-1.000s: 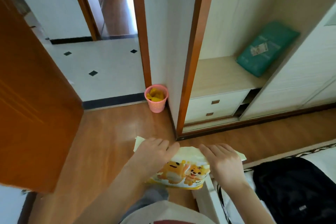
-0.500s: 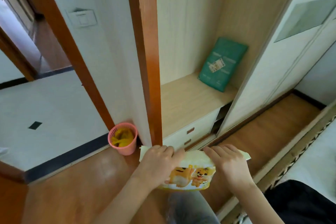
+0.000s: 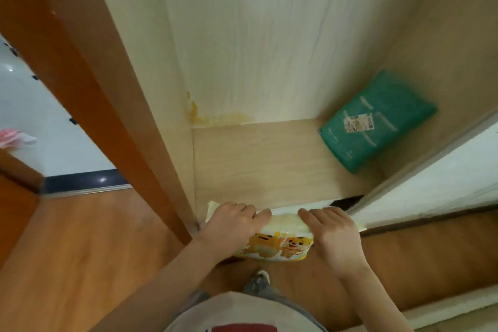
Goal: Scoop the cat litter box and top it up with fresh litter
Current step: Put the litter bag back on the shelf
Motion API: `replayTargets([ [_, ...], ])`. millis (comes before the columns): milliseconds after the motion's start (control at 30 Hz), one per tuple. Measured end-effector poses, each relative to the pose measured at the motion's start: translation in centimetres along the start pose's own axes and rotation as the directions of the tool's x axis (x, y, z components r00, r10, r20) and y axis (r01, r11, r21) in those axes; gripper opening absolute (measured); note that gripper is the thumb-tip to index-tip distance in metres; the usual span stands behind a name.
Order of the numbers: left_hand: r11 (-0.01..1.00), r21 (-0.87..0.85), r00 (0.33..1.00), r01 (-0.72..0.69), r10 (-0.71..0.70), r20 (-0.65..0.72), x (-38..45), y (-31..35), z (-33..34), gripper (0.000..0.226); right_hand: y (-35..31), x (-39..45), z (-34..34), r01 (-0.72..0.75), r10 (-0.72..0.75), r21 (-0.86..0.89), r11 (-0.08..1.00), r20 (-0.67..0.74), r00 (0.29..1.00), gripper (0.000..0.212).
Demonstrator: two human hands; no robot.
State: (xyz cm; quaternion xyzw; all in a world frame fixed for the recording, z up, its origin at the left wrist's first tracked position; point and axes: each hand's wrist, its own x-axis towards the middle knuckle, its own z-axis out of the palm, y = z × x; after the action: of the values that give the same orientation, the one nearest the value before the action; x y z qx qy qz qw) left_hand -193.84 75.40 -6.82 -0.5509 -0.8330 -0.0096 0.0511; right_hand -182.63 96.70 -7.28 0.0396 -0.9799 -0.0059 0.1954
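Note:
A yellow and white bag with cartoon tigers (image 3: 280, 245), the litter bag, hangs in front of me at the front edge of the wardrobe shelf (image 3: 269, 164). My left hand (image 3: 234, 224) grips its folded top on the left. My right hand (image 3: 334, 234) grips the top on the right. The bag's lower part is partly hidden behind both hands. No litter box or scoop is in view.
A green packet (image 3: 377, 121) leans in the shelf's back right corner. An orange wooden post (image 3: 94, 89) stands at the left of the wardrobe opening, and a white sliding door (image 3: 436, 180) at the right. Wooden floor (image 3: 80, 250) lies below.
I have stepped closer to the wardrobe and turned right, so the pink bin and doorway have left the view. Both hands still hold the bag, now at the shelf's front edge.

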Motion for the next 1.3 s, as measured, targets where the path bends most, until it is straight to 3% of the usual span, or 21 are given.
replayTargets([
  [100, 0.997, 0.009, 0.996, 0.083, -0.083, 0.012, 2.9, -0.4, -0.3, 0.056, 3.8, 2.8, 1.3, 0.082, -0.082, -0.008, 0.997, -0.015, 0.996, 0.032],
  [233, 0.98, 0.039, 0.98, 0.193, -0.195, 0.05, 5.6, -1.8, -0.5, 0.065, 6.6, 7.3, 2.7, 0.19, -0.188, 0.022, 0.982, -0.054, 0.981, 0.048],
  [500, 0.929, 0.092, 0.914, 0.358, -0.368, 0.168, 7.4, -6.0, -0.6, 0.068, 8.0, 15.0, 6.2, 0.31, -0.314, 0.069, 0.948, 0.042, 0.949, 0.06],
  [633, 0.893, 0.101, 0.865, 0.44, -0.451, 0.221, 7.5, -8.2, -0.1, 0.07, 7.8, 18.9, 8.3, 0.4, -0.407, 0.105, 0.911, 0.061, 0.911, 0.054],
  [700, 0.871, 0.085, 0.842, 0.484, -0.49, 0.225, 7.8, -8.8, -0.1, 0.059, 7.8, 20.9, 9.4, 0.462, -0.471, 0.121, 0.879, 0.06, 0.88, 0.044],
  [800, 0.799, 0.043, 0.782, 0.6, -0.597, 0.182, 8.1, -9.6, 1.1, 0.054, 7.8, 24.2, 10.9, 0.568, -0.58, 0.132, 0.812, 0.084, 0.81, 0.044],
  [900, 0.722, 0.015, 0.7, 0.692, -0.676, 0.229, 8.7, -10.3, 2.0, 0.052, 7.6, 27.6, 13.0, 0.664, -0.681, 0.152, 0.732, 0.142, 0.719, 0.047],
  [1100, 0.486, -0.086, 0.482, 0.87, -0.798, 0.362, 10.1, -11.9, 5.3, 0.052, 6.1, 34.9, 19.1, 0.885, -0.886, 0.146, 0.442, 0.227, 0.405, 0.053],
  [1300, 0.28, -0.15, 0.318, 0.948, -0.82, 0.477, 11.3, -13.9, 7.7, 0.051, 2.9, 39.9, 24.7, 0.957, -0.905, 0.134, 0.256, 0.382, 0.188, 0.047],
])
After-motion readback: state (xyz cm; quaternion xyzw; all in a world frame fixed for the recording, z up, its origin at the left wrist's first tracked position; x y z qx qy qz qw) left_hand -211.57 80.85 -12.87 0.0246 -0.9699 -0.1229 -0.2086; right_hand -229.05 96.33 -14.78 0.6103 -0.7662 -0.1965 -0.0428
